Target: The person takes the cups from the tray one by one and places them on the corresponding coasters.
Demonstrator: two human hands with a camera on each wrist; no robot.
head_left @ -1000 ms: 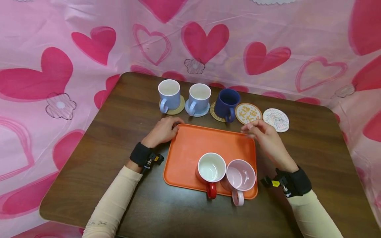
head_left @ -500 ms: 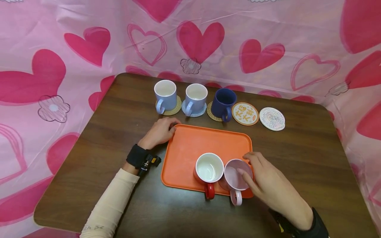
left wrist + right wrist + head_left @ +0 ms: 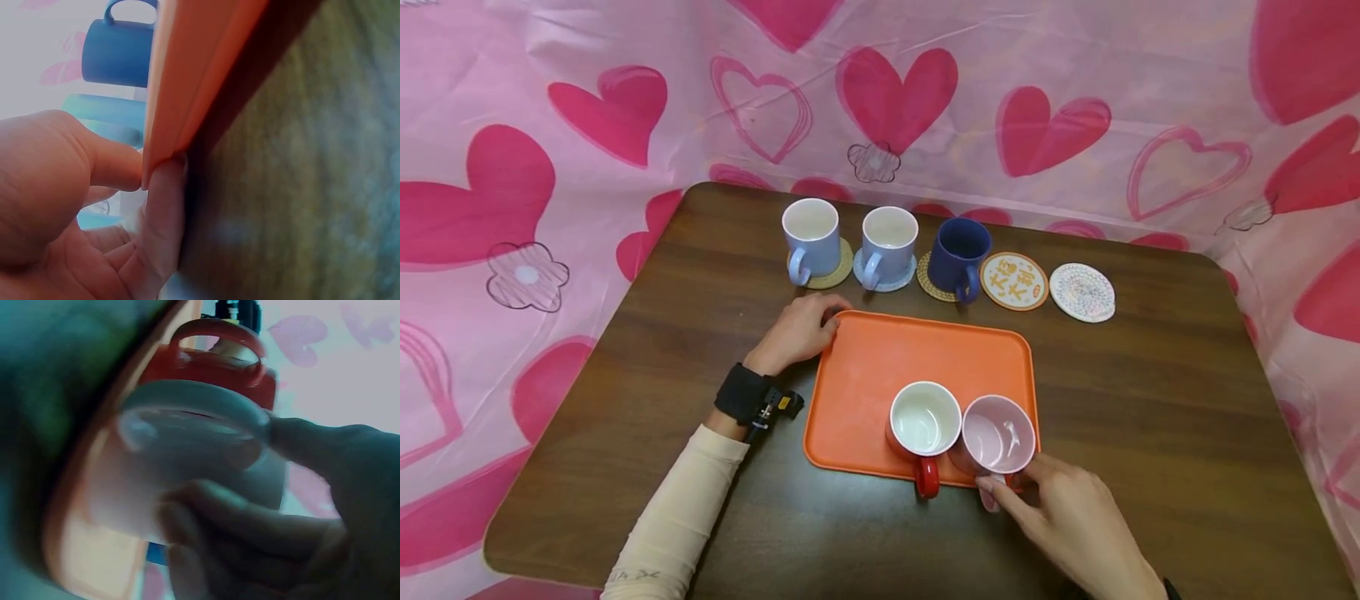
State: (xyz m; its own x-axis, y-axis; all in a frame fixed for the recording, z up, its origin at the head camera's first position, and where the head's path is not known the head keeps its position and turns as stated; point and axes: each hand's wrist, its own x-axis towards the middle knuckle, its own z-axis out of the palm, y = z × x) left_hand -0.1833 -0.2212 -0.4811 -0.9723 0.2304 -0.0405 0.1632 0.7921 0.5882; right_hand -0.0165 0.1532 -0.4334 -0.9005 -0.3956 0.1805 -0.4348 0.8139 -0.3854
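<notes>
My left hand grips the far left corner of the orange tray; in the left wrist view its thumb and a finger lie on either side of the tray's rim. On the tray's near right part stand a red mug with a white inside and a pink mug, side by side, handles toward me. My right hand is at the pink mug's handle, thumb on it and fingers curled close to the mug's side.
Behind the tray, two light blue mugs and a dark blue mug stand on coasters. To their right lie a coaster with gold lettering and a white patterned coaster. A heart-print cloth hangs behind the wooden table.
My right hand has come from the tray's far right corner, over the pink mug, down to its handle. The left hand stays on the tray corner; the view has shifted slightly.
</notes>
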